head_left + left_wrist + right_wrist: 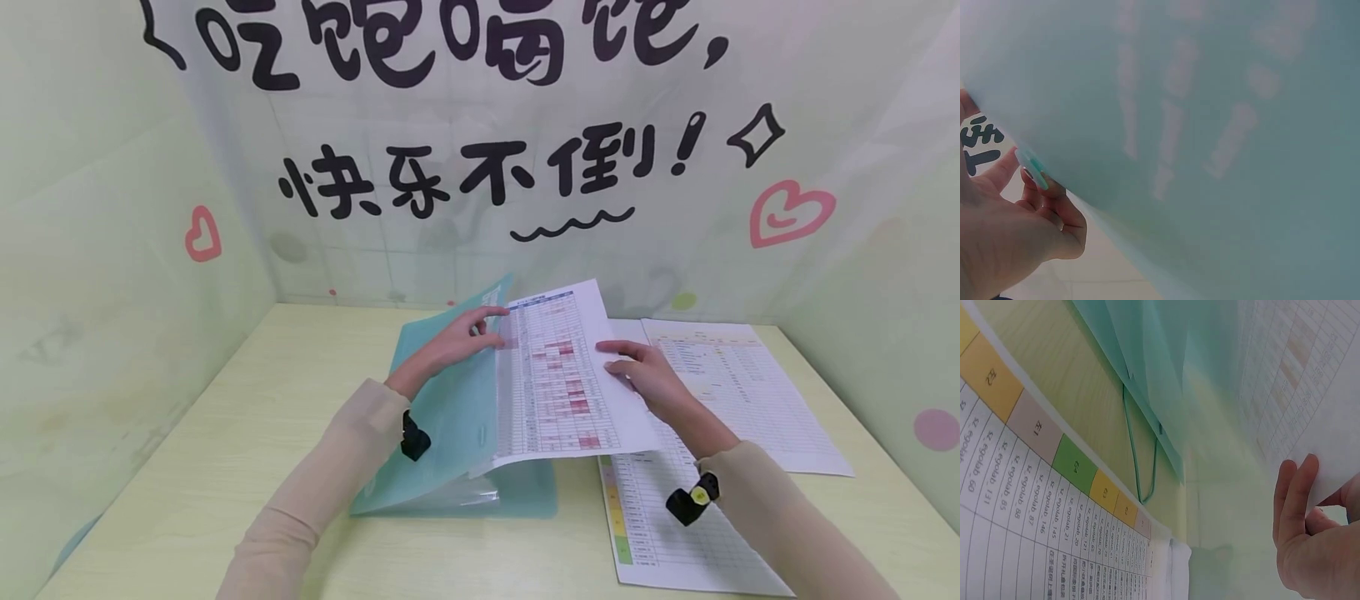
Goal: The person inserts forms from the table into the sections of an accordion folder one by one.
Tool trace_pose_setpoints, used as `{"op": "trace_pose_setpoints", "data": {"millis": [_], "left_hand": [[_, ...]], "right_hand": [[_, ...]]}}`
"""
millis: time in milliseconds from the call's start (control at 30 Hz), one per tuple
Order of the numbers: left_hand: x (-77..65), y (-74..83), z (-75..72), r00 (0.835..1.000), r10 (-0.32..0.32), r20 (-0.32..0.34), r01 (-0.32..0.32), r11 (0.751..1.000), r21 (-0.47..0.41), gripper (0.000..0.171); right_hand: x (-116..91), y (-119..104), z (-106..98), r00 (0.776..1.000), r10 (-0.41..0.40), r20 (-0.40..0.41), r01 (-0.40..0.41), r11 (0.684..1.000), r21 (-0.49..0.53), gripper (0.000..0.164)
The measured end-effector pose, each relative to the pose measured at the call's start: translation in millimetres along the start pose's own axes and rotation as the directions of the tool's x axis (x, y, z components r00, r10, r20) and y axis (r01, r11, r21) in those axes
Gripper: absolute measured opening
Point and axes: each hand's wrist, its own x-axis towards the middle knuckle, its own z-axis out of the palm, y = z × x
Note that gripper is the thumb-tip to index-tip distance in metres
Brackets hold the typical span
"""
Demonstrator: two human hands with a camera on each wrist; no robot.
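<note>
A teal folder (442,408) stands partly opened on the table, its front cover tilted up. My left hand (465,333) is at the cover's upper right edge; in the left wrist view the left hand (1029,231) pinches the edge of the teal sheet. A printed table sheet (558,375) with red-shaded cells lies slanted, its left side overlapped by a clear sleeve of the folder. My right hand (651,377) pinches that sheet's right edge, and in the right wrist view the fingers (1297,494) press against its white margin.
Right of the folder lie a printed sheet (720,375) and, nearer, another with a coloured left column (617,508). A thin green loop (1134,444) sticks out from the folder's edge. A fabric backdrop with black lettering (495,171) rises behind the table.
</note>
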Motion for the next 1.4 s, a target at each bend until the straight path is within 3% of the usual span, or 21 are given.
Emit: {"op": "trace_pose_setpoints", "data": {"millis": [600, 800, 933, 1033, 1167, 1400], "left_hand": [[2.7, -3.3, 2.9, 1.0, 0.005, -0.02, -0.005, 1.0, 0.021, 0.046], [2.7, -3.1, 2.6, 1.0, 0.011, -0.012, -0.01, 1.0, 0.017, 0.047], [2.5, -2.5, 2.7, 1.0, 0.008, -0.015, -0.007, 1.0, 0.023, 0.048], [2.1, -1.9, 3.0, 1.0, 0.004, -0.019, -0.003, 1.0, 0.028, 0.048], [1.8, -1.3, 3.9, 1.0, 0.0, -0.017, 0.0, 1.0, 0.031, 0.048], [0.2, -0.3, 3.8, 1.0, 0.011, -0.01, -0.011, 1.0, 0.022, 0.049]], "right_hand": [[9, 10, 28, 0.996, -0.081, -0.025, 0.079, 0.995, -0.063, 0.036], [31, 36, 31, 0.986, -0.165, -0.01, 0.165, 0.986, -0.034, 0.033], [30, 30, 41, 0.989, -0.151, -0.009, 0.15, 0.988, -0.044, 0.034], [17, 12, 52, 0.995, -0.103, -0.009, 0.102, 0.993, -0.064, 0.034], [17, 11, 58, 0.997, -0.083, 0.003, 0.083, 0.995, -0.06, 0.034], [9, 9, 56, 0.994, -0.109, 0.026, 0.111, 0.983, -0.147, 0.034]]}}
